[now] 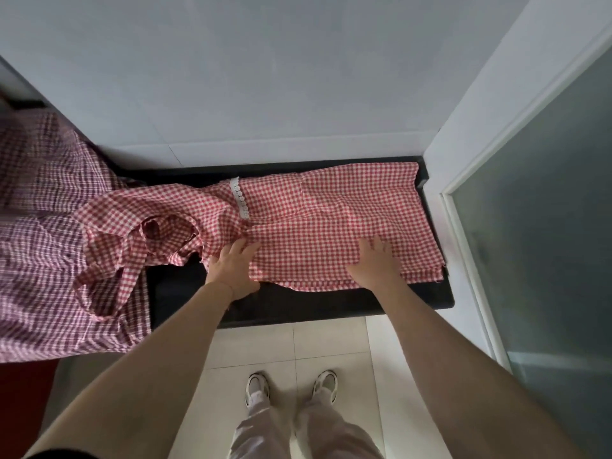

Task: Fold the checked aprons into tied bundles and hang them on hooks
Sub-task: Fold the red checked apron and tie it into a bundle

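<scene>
Soft, even daylight fills the scene, brightest on the white wall point(265, 77). Shadows stay faint. The wide-angle lens bends straight lines toward the edges, and fine detail looks slightly soft throughout.

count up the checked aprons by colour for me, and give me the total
Red-and-white checked apron: 1
Purple-and-white checked apron: 1
Total: 2
</scene>
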The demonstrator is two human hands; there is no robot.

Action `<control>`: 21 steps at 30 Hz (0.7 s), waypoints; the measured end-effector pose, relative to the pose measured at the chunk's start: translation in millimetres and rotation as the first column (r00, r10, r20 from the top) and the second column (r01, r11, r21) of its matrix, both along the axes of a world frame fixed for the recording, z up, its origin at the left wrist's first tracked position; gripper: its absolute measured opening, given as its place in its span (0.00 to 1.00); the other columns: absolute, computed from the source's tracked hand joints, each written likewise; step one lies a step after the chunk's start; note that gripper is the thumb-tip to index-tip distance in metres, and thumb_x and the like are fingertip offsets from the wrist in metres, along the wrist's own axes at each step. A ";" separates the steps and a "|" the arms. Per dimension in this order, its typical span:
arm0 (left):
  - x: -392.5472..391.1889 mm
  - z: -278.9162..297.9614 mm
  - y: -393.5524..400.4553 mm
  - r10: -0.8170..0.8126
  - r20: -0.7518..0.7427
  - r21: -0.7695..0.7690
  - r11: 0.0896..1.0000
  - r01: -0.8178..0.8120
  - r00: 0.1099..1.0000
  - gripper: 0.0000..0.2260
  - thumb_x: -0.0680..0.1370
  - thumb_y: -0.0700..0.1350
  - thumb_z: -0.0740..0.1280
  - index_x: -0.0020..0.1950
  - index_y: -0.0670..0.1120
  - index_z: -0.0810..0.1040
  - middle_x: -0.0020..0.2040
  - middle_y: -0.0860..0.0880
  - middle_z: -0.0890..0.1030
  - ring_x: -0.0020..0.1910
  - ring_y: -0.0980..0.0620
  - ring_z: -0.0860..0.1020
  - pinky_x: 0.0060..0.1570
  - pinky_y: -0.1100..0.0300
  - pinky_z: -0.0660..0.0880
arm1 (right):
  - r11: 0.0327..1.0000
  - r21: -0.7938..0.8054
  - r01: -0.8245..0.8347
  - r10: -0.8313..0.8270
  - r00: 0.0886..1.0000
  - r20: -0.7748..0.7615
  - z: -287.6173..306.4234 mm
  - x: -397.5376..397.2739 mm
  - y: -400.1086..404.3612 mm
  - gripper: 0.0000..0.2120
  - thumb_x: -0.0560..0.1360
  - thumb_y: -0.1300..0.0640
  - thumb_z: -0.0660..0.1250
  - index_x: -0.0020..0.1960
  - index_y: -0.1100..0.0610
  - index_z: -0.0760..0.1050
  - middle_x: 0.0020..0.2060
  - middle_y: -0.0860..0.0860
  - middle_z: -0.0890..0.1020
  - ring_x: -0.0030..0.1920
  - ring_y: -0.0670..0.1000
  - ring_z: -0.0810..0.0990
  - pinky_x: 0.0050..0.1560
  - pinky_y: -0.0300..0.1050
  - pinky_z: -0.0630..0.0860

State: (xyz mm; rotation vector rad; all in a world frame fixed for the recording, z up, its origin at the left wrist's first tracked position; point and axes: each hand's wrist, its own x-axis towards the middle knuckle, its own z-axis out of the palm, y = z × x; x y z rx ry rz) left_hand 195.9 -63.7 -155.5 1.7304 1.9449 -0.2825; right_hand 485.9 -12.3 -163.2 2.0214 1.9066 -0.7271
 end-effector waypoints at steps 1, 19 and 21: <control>-1.7 1.1 -5.9 -0.013 -0.053 0.047 0.999 0.016 0.999 0.40 0.73 0.53 0.71 0.80 0.57 0.54 0.79 0.49 0.55 0.77 0.43 0.57 0.74 0.41 0.57 | 0.999 0.047 -0.015 0.014 1.000 0.019 3.6 -9.9 -3.0 0.33 0.79 0.41 0.62 0.78 0.53 0.55 0.80 0.57 0.53 0.79 0.63 0.51 0.77 0.64 0.52; -43.2 21.9 -49.6 0.517 0.266 0.418 0.699 -0.580 0.814 0.09 0.77 0.48 0.64 0.40 0.44 0.74 0.39 0.49 0.76 0.37 0.49 0.72 0.34 0.56 0.65 | 0.932 0.329 -0.156 0.245 0.936 -0.252 9.5 -137.5 -43.4 0.07 0.82 0.54 0.62 0.52 0.55 0.78 0.44 0.49 0.81 0.44 0.51 0.79 0.45 0.45 0.74; -48.0 20.8 -56.8 0.763 0.332 0.164 0.532 -0.831 0.554 0.12 0.79 0.51 0.61 0.44 0.44 0.75 0.40 0.47 0.78 0.36 0.49 0.74 0.34 0.57 0.66 | 0.957 0.258 -0.128 0.199 0.942 -0.269 16.8 -135.2 -35.1 0.08 0.83 0.53 0.60 0.50 0.56 0.74 0.40 0.47 0.78 0.40 0.50 0.76 0.41 0.45 0.68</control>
